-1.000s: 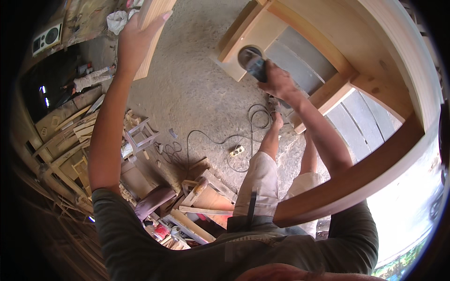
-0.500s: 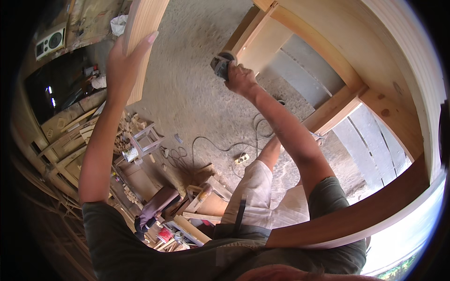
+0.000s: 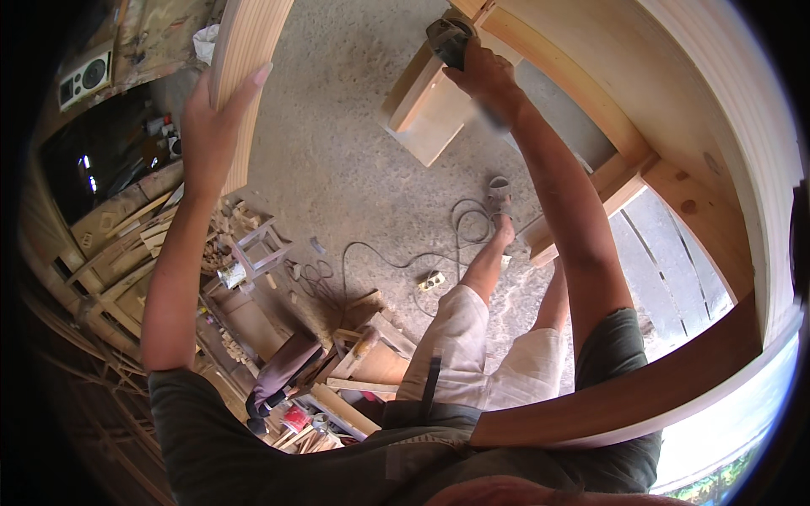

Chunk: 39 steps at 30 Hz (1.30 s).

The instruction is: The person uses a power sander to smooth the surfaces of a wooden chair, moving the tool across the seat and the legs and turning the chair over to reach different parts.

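Observation:
My left hand is closed round the edge of an upright pale wooden board at the upper left. Its thumb lies across the front face; the other fingers are mostly hidden. At the top centre, my stretched-out right hand grips a dark power tool with a round head, apparently an angle grinder. The grinder is by the far corner of a large wooden frame, which fills the right side. Below it shows a pale panel of that frame. Whether the head touches the wood, I cannot tell.
A dark cord curls over the concrete floor beside a socket block and my sandalled foot. To the left are a small stool, wood offcuts, a speaker and a dark glossy panel. A curved rail crosses close before me.
My right hand has carried the grinder up and to the right, toward the frame's far corner. My left hand stays on the board. More of my foot and the frame's panel shows.

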Available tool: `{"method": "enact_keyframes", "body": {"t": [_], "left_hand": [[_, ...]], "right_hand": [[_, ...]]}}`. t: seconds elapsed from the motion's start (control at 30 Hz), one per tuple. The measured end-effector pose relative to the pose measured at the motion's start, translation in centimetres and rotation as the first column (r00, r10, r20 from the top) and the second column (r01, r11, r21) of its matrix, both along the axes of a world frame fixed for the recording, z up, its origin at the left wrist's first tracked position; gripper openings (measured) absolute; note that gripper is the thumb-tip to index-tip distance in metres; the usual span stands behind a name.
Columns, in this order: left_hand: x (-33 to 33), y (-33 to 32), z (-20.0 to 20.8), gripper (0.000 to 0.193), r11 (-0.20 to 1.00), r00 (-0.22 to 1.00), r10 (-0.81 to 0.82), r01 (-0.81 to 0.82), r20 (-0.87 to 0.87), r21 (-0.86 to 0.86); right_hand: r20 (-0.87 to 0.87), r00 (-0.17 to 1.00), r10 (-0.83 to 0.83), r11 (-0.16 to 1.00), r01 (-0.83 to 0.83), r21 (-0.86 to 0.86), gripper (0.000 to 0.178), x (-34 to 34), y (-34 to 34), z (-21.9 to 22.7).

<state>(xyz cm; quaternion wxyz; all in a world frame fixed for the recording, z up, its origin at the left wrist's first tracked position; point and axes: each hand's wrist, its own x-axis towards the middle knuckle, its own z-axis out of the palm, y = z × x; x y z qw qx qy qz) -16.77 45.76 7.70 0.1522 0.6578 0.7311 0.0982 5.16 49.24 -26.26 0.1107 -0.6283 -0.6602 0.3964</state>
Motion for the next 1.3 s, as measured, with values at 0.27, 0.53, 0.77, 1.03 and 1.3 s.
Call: {"method": "enact_keyframes", "body": {"t": [0.27, 0.53, 0.77, 1.03, 1.3], "left_hand": [[-1.1, -0.1, -0.1, 0.058, 0.999, 0.999, -0.039, 0.039, -0.034, 0.001], [-1.9, -0.2, -0.4, 0.053, 0.997, 0.996, -0.071, 0.072, -0.051, 0.021], [-2.0, -0.1, -0.1, 0.059, 1.0, 1.0, -0.015, 0.015, -0.012, -0.01], [-1.5, -0.4, -0.7, 0.051, 0.985, 0.99, -0.14, 0.136, 0.029, 0.11], [-1.8, -0.3, -0.2, 0.052, 0.999, 1.0, 0.019, -0.019, -0.009, -0.034]], "right_hand": [[-0.015, 0.998, 0.058, 0.997, -0.059, -0.046, 0.073, -0.7, 0.1, 1.0], [-0.053, 0.97, 0.235, 0.958, -0.241, -0.154, 0.08, -8.1, -6.9, 3.1], [-0.1, 0.869, 0.485, 0.857, -0.495, -0.143, 0.075, -11.5, -11.5, 2.4], [0.061, 0.926, 0.373, 0.917, -0.358, -0.177, 0.06, -6.9, -7.5, 2.8], [0.041, 0.96, 0.278, 0.95, -0.269, -0.157, 0.071, -7.9, -8.4, 2.3]]}}
